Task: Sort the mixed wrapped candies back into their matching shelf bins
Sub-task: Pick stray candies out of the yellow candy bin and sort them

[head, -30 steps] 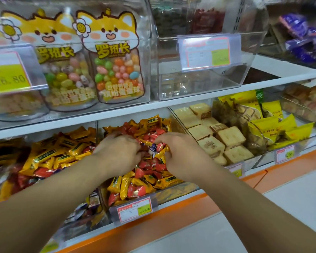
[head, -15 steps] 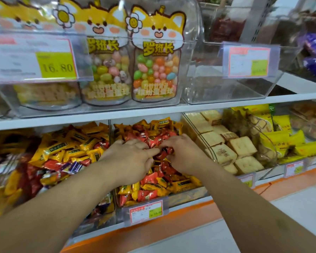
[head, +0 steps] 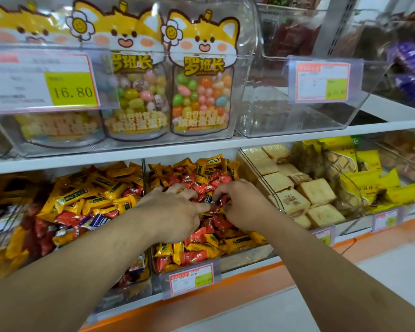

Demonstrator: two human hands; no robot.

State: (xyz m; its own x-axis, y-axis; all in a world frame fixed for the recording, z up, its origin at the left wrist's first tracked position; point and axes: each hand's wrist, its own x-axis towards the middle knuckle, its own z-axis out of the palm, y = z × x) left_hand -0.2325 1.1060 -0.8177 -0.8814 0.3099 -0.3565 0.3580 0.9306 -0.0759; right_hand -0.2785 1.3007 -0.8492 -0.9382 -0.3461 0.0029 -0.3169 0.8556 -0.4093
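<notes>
Both hands are down in the middle clear bin on the lower shelf, which holds mixed red and yellow wrapped candies. My left hand lies palm down on the pile, fingers stretched toward the right. My right hand has its fingers curled and pinches a red wrapped candy beside a dark blue-and-white one. The fingertips of the two hands almost meet there. The bin to the left holds mostly yellow wrappers, with red and blue ones near its front.
To the right, a clear bin holds square biscuit packs, then yellow bags. The upper shelf carries jars of coloured candy balls, an empty clear bin and price tags. An orange shelf edge runs below.
The view has drifted left and up. Both hands have stayed in the middle bin and moved deeper toward its back, working through the red candies.
</notes>
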